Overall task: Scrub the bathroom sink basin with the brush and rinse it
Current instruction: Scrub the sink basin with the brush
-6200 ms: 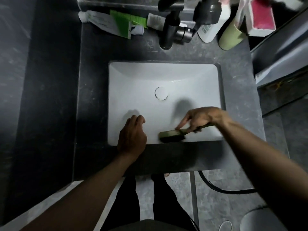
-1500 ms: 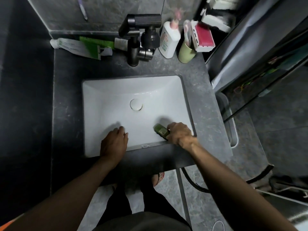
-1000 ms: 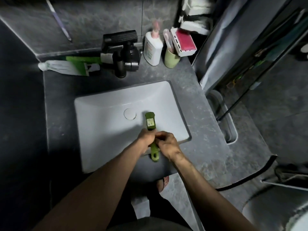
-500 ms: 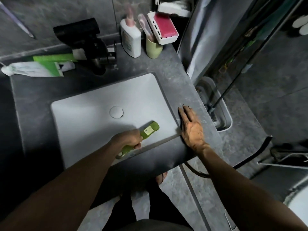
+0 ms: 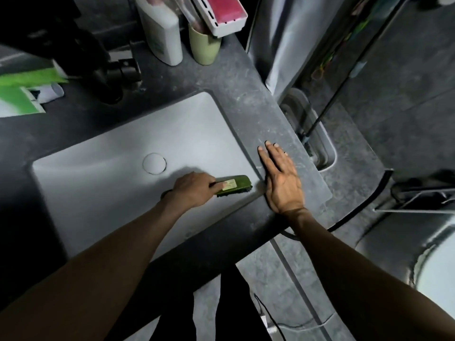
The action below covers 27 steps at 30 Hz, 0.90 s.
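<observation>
Left hand (image 5: 194,190) grips brush (image 5: 237,182) near basin (image 5: 118,183) edge; right hand (image 5: 283,185) flat, open, on counter (image 5: 246,107)

Open floor of the basin (image 5: 110,173) extends beyond and left of the fingers (image 5: 218,185) of the left hand (image 5: 194,190), interrupted by the drain cover (image 5: 154,163). Right of the fingers, the brush (image 5: 236,184) lies just beside the basin's right wall. The right hand (image 5: 283,185) lies flat on the countertop (image 5: 246,107) past it. The faucet (image 5: 108,77), bottle (image 5: 162,33) and cup (image 5: 204,49) stand well beyond.
</observation>
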Tool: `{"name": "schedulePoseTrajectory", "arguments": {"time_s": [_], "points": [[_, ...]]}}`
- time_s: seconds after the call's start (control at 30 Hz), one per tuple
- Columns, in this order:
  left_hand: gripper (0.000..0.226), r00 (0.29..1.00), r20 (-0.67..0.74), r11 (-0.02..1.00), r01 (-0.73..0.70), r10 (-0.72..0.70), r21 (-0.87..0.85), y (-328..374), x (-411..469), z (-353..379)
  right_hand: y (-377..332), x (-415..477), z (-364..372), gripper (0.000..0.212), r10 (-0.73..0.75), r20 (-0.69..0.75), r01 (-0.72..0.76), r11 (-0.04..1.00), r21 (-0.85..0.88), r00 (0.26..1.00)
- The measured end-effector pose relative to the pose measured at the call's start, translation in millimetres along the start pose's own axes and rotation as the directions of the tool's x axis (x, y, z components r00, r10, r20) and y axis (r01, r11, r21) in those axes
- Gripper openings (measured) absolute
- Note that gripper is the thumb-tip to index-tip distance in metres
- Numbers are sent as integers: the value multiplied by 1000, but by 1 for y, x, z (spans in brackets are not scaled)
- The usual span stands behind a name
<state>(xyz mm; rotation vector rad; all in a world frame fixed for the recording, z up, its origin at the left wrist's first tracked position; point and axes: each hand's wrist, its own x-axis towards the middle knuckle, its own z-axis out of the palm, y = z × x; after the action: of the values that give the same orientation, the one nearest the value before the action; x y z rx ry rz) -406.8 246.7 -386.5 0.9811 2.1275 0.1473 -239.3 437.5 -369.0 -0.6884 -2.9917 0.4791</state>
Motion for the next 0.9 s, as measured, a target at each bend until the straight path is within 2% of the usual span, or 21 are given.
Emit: {"name": "schedulePoseTrajectory", "arguments": {"time_s": [0.1, 0.2, 0.33, 0.47, 0.63, 0.73, 0.83, 0.9], "points": [[49, 997, 47, 995, -53, 57, -83, 13, 0, 2, 1, -3, 3, 72, 4, -11, -4, 1000, -7, 1000], [47, 995, 1, 992, -95, 96, -84, 11, -7, 7, 1, 0, 1, 71, -13, -16, 13, 1000, 0, 1000], [38, 999, 19, 998, -44, 45, -51, -35, -14, 3, 1, -1, 4, 67, -5, -26, 5, 1000, 1, 1000], [45, 999, 26, 1000, 19, -19, 5, -74, -19, -3, 3, -2, 6, 68, -11, -34, 11, 1000, -3, 999], [48, 992, 98, 989, -60, 74, -136, -22, 2, 6, 2, -2, 5, 71, 9, -20, -9, 1000, -19, 1000], [50, 978, 173, 984, -90, 117, -155, 12, 24, 0, 2, -1, 1, 72, -8, -20, 8, 1000, -9, 1000], [47, 973, 205, 984, -77, 110, -161, 8, 25, 1, 1, -1, -1, 72, -5, -8, 5, 1000, -6, 1000], [44, 985, 147, 986, -64, 87, -152, -14, 16, 4, 0, -1, 0, 73, 3, -6, -3, 1000, -4, 1000]]}}
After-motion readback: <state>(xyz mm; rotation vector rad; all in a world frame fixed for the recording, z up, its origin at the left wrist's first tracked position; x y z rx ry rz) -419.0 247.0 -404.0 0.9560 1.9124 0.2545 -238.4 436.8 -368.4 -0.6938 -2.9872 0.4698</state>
